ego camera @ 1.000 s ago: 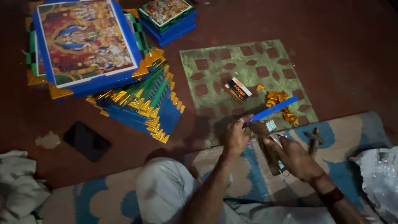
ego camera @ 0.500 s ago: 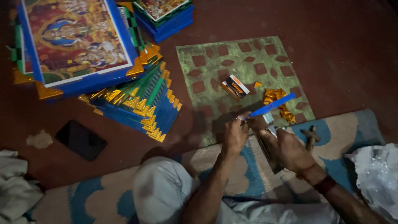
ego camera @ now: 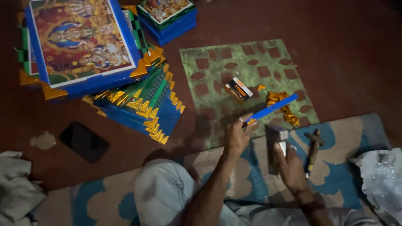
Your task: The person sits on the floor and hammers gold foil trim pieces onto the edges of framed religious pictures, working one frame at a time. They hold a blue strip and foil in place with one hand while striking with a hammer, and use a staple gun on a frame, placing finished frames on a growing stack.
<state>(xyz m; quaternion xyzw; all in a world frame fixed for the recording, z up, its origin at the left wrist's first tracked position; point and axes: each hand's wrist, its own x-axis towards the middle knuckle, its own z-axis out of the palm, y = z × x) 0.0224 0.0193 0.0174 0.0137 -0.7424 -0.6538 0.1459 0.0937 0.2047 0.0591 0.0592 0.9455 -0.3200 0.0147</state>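
Knee in pale cloth lowest in view, resting on a tan-and-blue mat spread over the dark red floor. White cloth bunched at the near left edge; crinkled clear plastic bag at the near right edge. Dark phone lies flat on the floor left of the knee.

Left hand closed around the near end of a blue strip, which slants up and to the right over the edge of the green patterned sheet. Right hand curled around a small grey-and-white tool just below the strip; blurred, so its kind cannot be told. The two hands sit near each other but apart. A dark hammer-like tool lies on the mat just right of the right hand, untouched.

Farther out on the green sheet: a small orange-and-black box and a loose heap of gold foil corners, partly behind the strip.

Left of the sheet, a fanned stack of blue and green frames with gold corners; on top of it a large framed picture with a blue border. At the far edge, a smaller stack of blue frames.
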